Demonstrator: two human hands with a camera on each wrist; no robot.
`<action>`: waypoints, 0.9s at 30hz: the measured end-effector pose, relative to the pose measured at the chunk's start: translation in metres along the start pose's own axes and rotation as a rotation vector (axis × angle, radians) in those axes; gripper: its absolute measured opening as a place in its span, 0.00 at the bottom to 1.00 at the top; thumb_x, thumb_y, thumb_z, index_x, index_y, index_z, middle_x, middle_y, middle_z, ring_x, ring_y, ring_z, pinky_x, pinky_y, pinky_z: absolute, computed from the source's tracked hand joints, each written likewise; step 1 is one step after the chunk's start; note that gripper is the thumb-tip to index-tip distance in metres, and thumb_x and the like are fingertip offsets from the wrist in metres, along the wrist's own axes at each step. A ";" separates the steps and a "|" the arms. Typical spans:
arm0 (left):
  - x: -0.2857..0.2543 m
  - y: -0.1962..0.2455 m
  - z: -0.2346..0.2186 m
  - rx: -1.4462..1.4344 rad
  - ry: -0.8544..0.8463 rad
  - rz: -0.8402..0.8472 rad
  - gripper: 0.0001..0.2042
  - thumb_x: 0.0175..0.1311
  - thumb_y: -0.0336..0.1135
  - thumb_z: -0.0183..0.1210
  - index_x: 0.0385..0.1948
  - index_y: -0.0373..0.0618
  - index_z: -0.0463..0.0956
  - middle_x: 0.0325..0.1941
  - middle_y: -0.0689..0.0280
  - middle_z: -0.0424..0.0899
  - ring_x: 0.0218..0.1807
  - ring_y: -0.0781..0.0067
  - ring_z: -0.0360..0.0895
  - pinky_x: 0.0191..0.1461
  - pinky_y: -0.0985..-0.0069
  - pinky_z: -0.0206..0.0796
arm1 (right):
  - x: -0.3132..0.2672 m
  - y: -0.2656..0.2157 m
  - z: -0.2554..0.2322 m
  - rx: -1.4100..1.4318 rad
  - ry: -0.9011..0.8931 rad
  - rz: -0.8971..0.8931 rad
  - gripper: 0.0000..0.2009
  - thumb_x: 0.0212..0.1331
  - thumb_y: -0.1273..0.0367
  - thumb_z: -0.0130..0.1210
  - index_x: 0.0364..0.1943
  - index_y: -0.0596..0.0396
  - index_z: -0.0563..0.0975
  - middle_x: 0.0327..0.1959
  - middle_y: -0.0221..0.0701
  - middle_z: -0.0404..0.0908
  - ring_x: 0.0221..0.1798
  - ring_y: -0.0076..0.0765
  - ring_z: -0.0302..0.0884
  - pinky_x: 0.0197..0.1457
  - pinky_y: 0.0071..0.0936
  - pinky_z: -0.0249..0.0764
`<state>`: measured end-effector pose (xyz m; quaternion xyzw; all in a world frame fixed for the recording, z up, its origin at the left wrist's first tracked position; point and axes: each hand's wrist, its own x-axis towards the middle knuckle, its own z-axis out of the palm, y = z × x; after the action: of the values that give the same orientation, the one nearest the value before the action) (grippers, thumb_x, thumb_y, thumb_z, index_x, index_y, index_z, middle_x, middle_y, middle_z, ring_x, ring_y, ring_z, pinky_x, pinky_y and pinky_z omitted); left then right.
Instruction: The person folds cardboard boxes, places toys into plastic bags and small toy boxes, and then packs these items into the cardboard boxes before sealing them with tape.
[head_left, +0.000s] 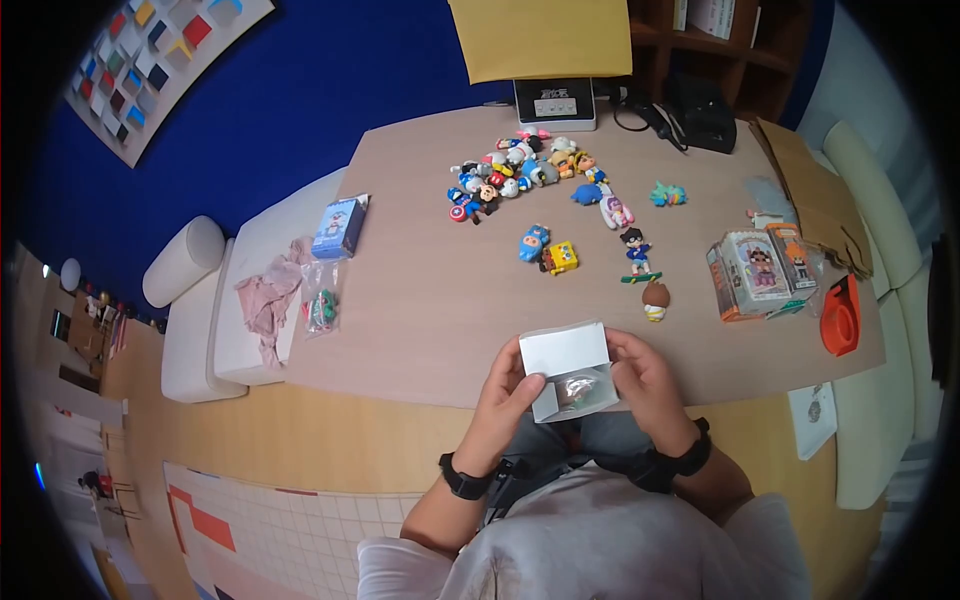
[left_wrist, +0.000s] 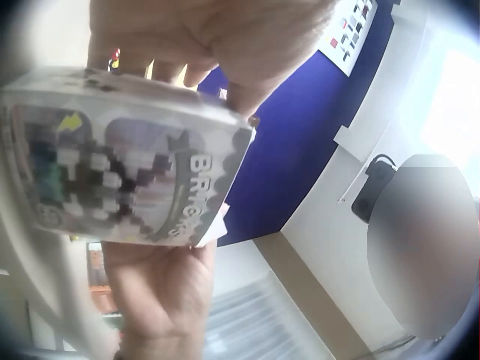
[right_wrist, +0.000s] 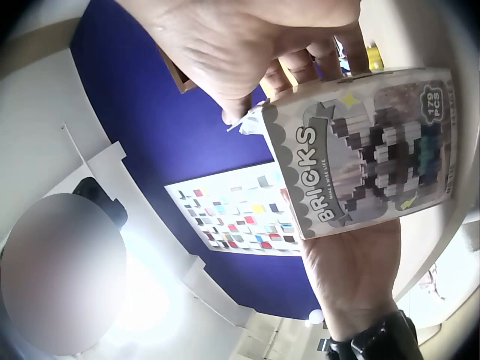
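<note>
Both hands hold a small box between them at the table's front edge, its white flap raised and a clear plastic bag showing inside. The left hand grips its left side, thumb at the opening; the right hand grips the other side. In the left wrist view the box shows a blocky picture and the word BRICKS, with the left hand above. The right wrist view shows the printed box under the right hand.
Several small figures lie on the table, some nearer the box. At the left are a blue box, a pink cloth and a bagged item. Toy boxes and an orange object stand at the right.
</note>
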<state>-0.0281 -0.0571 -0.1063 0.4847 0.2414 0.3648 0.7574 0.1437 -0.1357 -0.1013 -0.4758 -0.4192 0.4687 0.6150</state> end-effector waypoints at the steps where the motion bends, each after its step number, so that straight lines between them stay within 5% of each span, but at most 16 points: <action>1: 0.000 0.002 0.002 0.028 -0.004 -0.016 0.21 0.62 0.33 0.53 0.56 0.38 0.61 0.58 0.62 0.67 0.61 0.69 0.62 0.63 0.72 0.53 | -0.001 0.004 0.001 -0.029 0.012 -0.022 0.16 0.62 0.76 0.44 0.55 0.63 0.66 0.49 0.34 0.73 0.51 0.24 0.69 0.55 0.22 0.65; 3: -0.003 0.003 0.005 0.083 -0.009 -0.058 0.16 0.62 0.30 0.51 0.52 0.40 0.66 0.56 0.61 0.68 0.60 0.69 0.63 0.62 0.72 0.54 | -0.001 0.004 0.004 -0.042 0.031 -0.046 0.17 0.60 0.78 0.45 0.54 0.62 0.67 0.48 0.34 0.73 0.49 0.24 0.71 0.54 0.22 0.67; 7: 0.009 -0.007 -0.014 0.375 -0.186 0.411 0.12 0.61 0.28 0.51 0.47 0.44 0.70 0.56 0.55 0.68 0.60 0.60 0.63 0.61 0.68 0.54 | 0.008 -0.001 0.005 -0.084 0.001 -0.139 0.19 0.52 0.85 0.43 0.50 0.60 0.69 0.46 0.35 0.74 0.50 0.28 0.71 0.54 0.24 0.67; 9: 0.015 0.002 -0.016 0.443 -0.276 0.508 0.12 0.60 0.29 0.52 0.45 0.45 0.70 0.57 0.53 0.68 0.60 0.56 0.63 0.62 0.65 0.53 | 0.014 -0.001 0.002 -0.176 -0.022 -0.236 0.20 0.48 0.87 0.42 0.47 0.61 0.71 0.46 0.36 0.74 0.50 0.30 0.71 0.54 0.25 0.67; 14: 0.001 0.016 -0.004 0.485 -0.198 0.459 0.08 0.60 0.30 0.53 0.39 0.41 0.72 0.58 0.51 0.66 0.60 0.53 0.63 0.62 0.63 0.53 | 0.018 -0.002 -0.005 -0.402 -0.083 -0.385 0.21 0.43 0.88 0.42 0.44 0.60 0.75 0.50 0.39 0.71 0.51 0.36 0.71 0.53 0.26 0.67; 27: 0.002 0.009 -0.010 0.708 -0.138 0.473 0.07 0.59 0.30 0.55 0.35 0.38 0.73 0.57 0.52 0.66 0.55 0.54 0.68 0.57 0.65 0.62 | 0.002 -0.016 -0.009 -0.546 -0.136 -0.331 0.14 0.52 0.76 0.56 0.44 0.54 0.78 0.55 0.38 0.68 0.47 0.35 0.72 0.49 0.28 0.71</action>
<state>-0.0375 -0.0477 -0.1026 0.7800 0.1828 0.3896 0.4544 0.1561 -0.1373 -0.0873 -0.5159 -0.6413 0.2633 0.5032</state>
